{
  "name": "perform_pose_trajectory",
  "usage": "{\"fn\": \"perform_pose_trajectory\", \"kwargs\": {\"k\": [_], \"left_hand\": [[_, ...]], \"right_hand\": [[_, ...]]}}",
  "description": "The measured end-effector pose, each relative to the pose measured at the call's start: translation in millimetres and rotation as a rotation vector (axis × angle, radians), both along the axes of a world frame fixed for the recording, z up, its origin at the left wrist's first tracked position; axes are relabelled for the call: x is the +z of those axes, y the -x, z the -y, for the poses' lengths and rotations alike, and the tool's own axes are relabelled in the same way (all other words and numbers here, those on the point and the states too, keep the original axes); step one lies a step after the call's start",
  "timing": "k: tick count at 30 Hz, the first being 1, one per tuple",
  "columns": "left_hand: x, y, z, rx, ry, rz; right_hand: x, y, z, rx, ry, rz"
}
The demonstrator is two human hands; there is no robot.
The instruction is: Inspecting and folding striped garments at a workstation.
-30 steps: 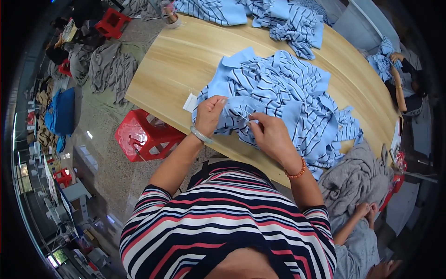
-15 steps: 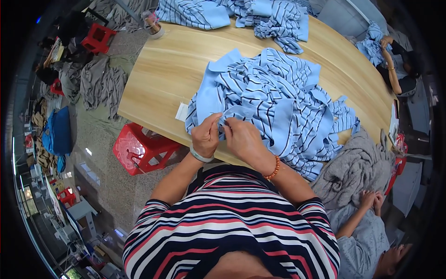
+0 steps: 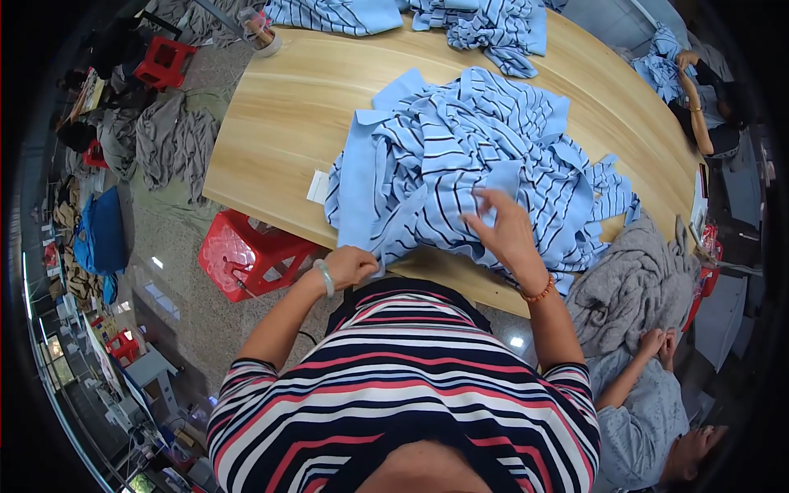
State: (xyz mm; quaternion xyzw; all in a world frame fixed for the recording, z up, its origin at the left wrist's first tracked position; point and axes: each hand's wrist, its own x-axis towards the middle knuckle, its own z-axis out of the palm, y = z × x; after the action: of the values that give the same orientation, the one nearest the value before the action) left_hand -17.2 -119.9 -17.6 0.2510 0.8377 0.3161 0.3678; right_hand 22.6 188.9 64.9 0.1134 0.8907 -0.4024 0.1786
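Note:
A heap of light blue knit fabric (image 3: pixel 460 140) with dark stripes lies crumpled on the wooden table (image 3: pixel 271 123). My left hand (image 3: pixel 348 269), with a pale bangle at its wrist, is closed on an edge of the striped fabric at the table's near edge. The fabric stretches from that hand up to the heap. Over the near right part of the heap is my right hand (image 3: pixel 505 234), its fingers apart and slightly blurred, with nothing seen in them. An orange bead bracelet circles that wrist.
More striped blue fabric (image 3: pixel 493 37) lies at the table's far side, near a clear cup (image 3: pixel 260 37). A white slip (image 3: pixel 317 187) sits at the left edge. Red stools (image 3: pixel 246 259) stand on the floor. Grey fabric (image 3: pixel 633 279) lies at right, beside a seated person (image 3: pixel 641 403).
My hands were together at the fabric's near edge. Now the left has come down toward me with the fabric, and the right has moved away to the right and opened.

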Motion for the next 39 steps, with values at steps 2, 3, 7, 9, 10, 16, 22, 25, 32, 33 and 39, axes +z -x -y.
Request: {"fn": "perform_pose_trajectory", "kwargs": {"k": [2,3,7,9,10,16,22,25,32,33,39], "left_hand": [[-7.7,5.9,-10.3,-0.177,0.007,0.037],[-11.6,11.2,-20.8,0.021,-0.085,-0.018],[-11.8,75.1,-72.5,0.195,-0.226,-0.665],[-8.4,113.1,-102.4,0.136,-0.151,-0.882],[-8.8,126.6,-113.4,0.112,-0.070,-0.935],[-33.6,150.4,-112.6,-0.365,-0.124,-0.873],[-40.4,37.4,-54.0,-0.873,0.058,-0.379],[-61.8,28.3,-33.6,-0.866,0.116,-0.178],[-29.5,87.8,-100.0,-0.050,-0.169,0.496],[-24.3,84.1,-114.4,-0.156,-0.282,-0.049],[-60.9,73.8,-181.6,-0.433,-0.241,-0.821]], "right_hand": [[-21.1,11.1,-6.0,-0.104,-0.316,-0.559],[-29.7,14.8,-10.1,-0.112,-0.322,-0.562],[-57.0,12.5,-33.5,-0.168,-0.484,-0.288],[-63.2,1.5,-40.8,-0.044,-0.488,-0.242],[-55.2,-5.5,-37.6,-0.016,-0.387,-0.341],[-1.9,-90.9,-35.5,0.197,0.212,0.217],[-41.3,-174.5,-52.9,-0.103,0.026,0.415],[-50.6,-163.0,-51.5,-0.280,-0.220,0.145],[-58.7,-81.9,-58.6,-0.487,-0.356,-0.439],[-62.8,-74.4,-60.3,-0.496,-0.363,-0.439],[-104.4,-62.1,-66.5,-0.478,-0.447,-0.436]]}}
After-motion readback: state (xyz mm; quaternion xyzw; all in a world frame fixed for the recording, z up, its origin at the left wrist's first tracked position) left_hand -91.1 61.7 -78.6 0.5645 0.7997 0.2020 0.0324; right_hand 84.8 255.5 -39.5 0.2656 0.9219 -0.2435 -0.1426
